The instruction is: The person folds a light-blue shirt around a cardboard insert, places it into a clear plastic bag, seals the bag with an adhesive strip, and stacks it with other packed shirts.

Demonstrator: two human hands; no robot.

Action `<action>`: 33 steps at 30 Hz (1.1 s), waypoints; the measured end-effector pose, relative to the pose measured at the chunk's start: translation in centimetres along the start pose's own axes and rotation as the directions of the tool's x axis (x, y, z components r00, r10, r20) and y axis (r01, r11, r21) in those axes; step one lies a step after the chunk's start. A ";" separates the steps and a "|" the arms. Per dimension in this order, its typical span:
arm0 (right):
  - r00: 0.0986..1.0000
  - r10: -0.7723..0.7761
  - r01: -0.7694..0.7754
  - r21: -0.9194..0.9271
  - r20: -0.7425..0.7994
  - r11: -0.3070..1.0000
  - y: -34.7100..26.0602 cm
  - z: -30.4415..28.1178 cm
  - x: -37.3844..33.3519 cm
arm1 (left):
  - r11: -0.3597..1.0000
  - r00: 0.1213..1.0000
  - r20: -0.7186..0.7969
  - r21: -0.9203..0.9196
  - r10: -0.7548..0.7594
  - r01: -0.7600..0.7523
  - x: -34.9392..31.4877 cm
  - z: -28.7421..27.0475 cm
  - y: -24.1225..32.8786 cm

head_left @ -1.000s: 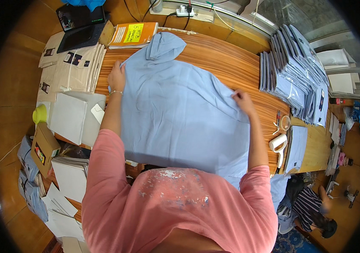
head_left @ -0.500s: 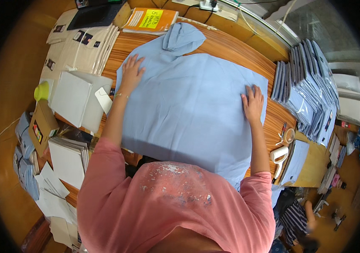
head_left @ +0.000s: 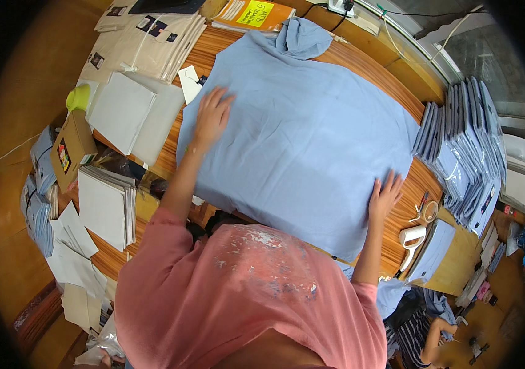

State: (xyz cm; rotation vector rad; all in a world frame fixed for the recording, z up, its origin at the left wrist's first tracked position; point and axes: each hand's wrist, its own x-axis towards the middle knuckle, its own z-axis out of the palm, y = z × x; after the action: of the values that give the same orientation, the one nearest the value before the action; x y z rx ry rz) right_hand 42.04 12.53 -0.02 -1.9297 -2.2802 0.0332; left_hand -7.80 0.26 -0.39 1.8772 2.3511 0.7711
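Observation:
A light blue cloth garment (head_left: 299, 135), which looks like a shirt, lies spread over the wooden table in front of me. Its bunched sleeve end (head_left: 304, 38) sticks out at the far side. My left hand (head_left: 214, 117) rests palm down near the garment's left edge, fingers spread. Close to the right edge, my right hand (head_left: 387, 195) lies on the cloth with its fingers stretched out. Neither hand grips anything. A white card tag (head_left: 188, 84) with a dark cord lies just beyond the left edge, beside my left hand.
Bagged blue shirts (head_left: 462, 147) are piled at the right. A white-handled roller (head_left: 411, 237) and a tape roll (head_left: 430, 211) lie nearer. Cream packed garments (head_left: 152, 43), white sheets (head_left: 121, 111) and a cardboard box (head_left: 73, 150) stand left. Another person (head_left: 419, 332) is at lower right.
Both hands have slid toward me over the cloth, staying near its two side edges. The view has turned and shifted a little. The card tag now lies farther from me.

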 end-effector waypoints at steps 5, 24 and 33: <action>0.999 -0.042 0.042 0.130 -0.001 0.991 3.3 -0.1 -2.2 | 0.996 0.995 0.045 0.022 -0.090 0.089 -5.2 -1.5 1.2; 0.998 0.059 -0.056 0.134 -0.021 0.989 3.9 -2.1 -14.9 | 0.985 0.966 -0.195 -0.002 -0.167 0.170 -8.3 -6.2 -3.0; 0.995 -0.084 0.097 0.523 -0.048 0.847 0.6 -4.3 -10.5 | 0.760 0.790 -0.104 0.222 -0.605 0.611 -12.7 -13.4 -18.4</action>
State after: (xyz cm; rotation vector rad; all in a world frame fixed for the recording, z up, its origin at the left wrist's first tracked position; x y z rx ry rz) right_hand 44.88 1.98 3.07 -1.5237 -2.0531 0.5605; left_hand -25.40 -18.91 0.53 0.9983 2.9173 0.4420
